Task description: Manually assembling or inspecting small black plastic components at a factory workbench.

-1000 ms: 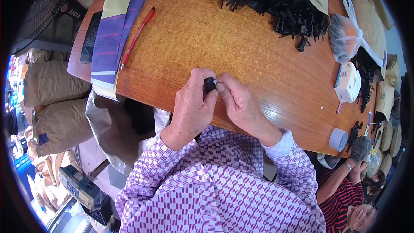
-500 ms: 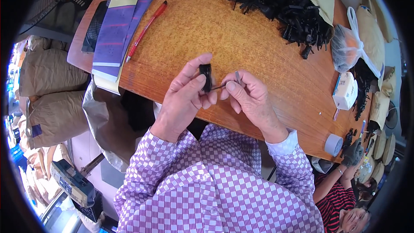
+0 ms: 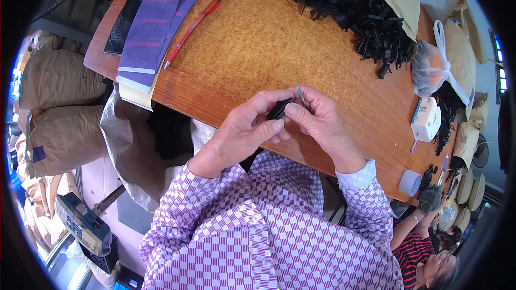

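Observation:
Over the table's near edge my two hands meet around a small black plastic part (image 3: 278,109). My left hand (image 3: 244,126) grips the part between thumb and fingers. My right hand (image 3: 321,123) is closed on a thin grey blade-like tool (image 3: 300,95), whose end sticks up past the index finger. The right thumb presses against the black part. Where the tool meets the part is hidden by my fingers. At the far right of the table lies a heap of similar black parts (image 3: 365,21), partly on a cream sheet or sack.
Purple printed sheets (image 3: 148,32) and a red pen (image 3: 193,29) lie at left. On the right are a plastic bag (image 3: 430,64), a white box (image 3: 424,120) and a tape roll (image 3: 410,182). A co-worker's gloved hand (image 3: 430,200) is beyond. An open sack (image 3: 129,145) stands below left.
My hands have come together. The left hand has moved right and turned the black part, and the right thumb now presses on it. The view has shifted slightly.

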A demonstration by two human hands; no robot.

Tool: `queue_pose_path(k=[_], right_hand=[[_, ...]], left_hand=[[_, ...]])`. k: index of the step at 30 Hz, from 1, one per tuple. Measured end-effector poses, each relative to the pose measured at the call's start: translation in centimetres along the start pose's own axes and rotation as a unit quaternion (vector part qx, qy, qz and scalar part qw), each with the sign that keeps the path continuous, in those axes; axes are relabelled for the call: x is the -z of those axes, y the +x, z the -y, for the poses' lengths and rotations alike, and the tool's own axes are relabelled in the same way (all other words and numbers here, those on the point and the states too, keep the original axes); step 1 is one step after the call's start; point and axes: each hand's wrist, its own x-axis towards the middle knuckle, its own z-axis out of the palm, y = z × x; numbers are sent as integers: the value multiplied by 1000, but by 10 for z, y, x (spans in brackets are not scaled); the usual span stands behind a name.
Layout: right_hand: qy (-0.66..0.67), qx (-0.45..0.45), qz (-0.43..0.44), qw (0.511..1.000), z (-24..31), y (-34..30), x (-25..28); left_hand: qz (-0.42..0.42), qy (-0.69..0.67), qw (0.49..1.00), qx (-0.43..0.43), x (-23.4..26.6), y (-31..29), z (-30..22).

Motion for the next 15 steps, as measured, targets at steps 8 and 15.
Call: queue_pose_path(k=[8, 15], right_hand=[[-8, 39, -83, 996, -8, -16, -13], [36, 13, -102, 994, -14, -26, -21]], left_hand=[[-58, 126, 990, -28, -15, 4, 7], [-143, 123, 981, -42, -35, 10, 20]])
